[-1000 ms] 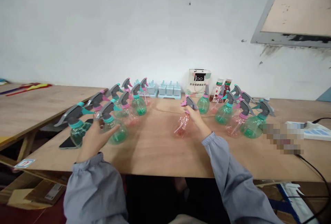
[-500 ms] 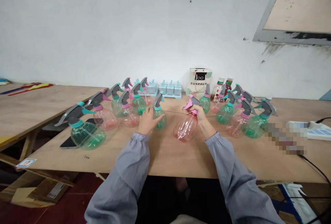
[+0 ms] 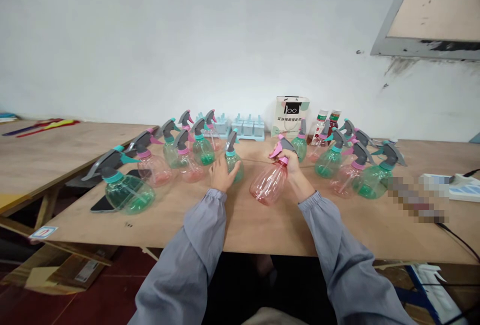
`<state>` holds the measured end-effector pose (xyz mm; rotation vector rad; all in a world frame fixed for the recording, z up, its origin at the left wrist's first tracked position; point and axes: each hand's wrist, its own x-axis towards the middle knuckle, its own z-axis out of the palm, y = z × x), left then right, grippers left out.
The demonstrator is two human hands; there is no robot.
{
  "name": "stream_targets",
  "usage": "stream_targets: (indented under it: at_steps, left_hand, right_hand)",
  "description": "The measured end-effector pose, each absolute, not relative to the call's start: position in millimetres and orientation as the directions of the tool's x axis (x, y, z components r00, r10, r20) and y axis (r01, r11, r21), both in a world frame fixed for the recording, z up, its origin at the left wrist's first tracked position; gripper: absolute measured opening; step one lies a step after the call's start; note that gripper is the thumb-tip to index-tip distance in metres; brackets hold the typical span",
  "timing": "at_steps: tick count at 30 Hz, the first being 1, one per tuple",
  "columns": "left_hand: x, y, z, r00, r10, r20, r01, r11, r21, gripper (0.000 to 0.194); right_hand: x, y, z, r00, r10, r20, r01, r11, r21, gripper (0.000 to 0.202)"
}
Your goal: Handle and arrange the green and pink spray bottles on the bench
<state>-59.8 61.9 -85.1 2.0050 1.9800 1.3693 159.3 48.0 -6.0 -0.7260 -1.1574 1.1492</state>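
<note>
Tilted in my right hand (image 3: 293, 167) is a pink spray bottle (image 3: 267, 185), gripped round its neck below the pink and grey trigger head. Its clear body leans down to the left, close over the table. My left hand (image 3: 222, 174) is open, thumb spread from the fingers, in front of a green spray bottle (image 3: 237, 167) with a turquoise collar. Whether the hand touches that bottle I cannot tell. Left of it stand several more pink and green spray bottles, among them a pink one (image 3: 192, 167) and a large green one (image 3: 129, 195).
More spray bottles, including a green one (image 3: 327, 163), stand on the right. Behind are pale blue popsicle moulds (image 3: 248, 128), a printed box (image 3: 289, 120) and two labelled bottles. A phone (image 3: 102, 205) lies at left; a power strip (image 3: 463, 190) sits at right on the wooden table (image 3: 180, 225).
My left hand has moved slightly right along the green bottle's front. The pink bottle in my right hand tilts a little more to the left. The view has shifted slightly.
</note>
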Motion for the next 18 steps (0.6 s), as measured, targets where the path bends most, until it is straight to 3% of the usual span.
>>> stream_targets:
  at_steps: [5,11,16,18]
  left_hand:
    - [-59.8,60.2,-83.1,-0.177,0.824,0.538,0.784,-0.212,0.583,0.07]
    - [-59.5,55.7,-80.7,-0.18,0.838,0.515,0.775,-0.201,0.599,0.068]
    - [-58.6,51.9,-77.0,-0.183,0.848,0.497,0.778,-0.184,0.601,0.066]
    - [-57.7,49.8,-74.3,-0.182,0.858,0.48,0.777,-0.174,0.605,0.066]
  right_hand:
    - [158.7,46.8,-5.9,-0.076,0.95,0.302,-0.37,0.255,-0.893,0.018]
    - [159.5,45.9,-6.1,0.082,0.942,0.326,-0.346,0.334,-0.877,0.008]
    - [162.2,47.8,-8.0,0.023,0.977,0.214,-0.373,0.207,-0.905,0.01]
    - [162.0,46.8,-7.5,0.035,0.97,0.239,-0.377,0.234,-0.896,0.008]
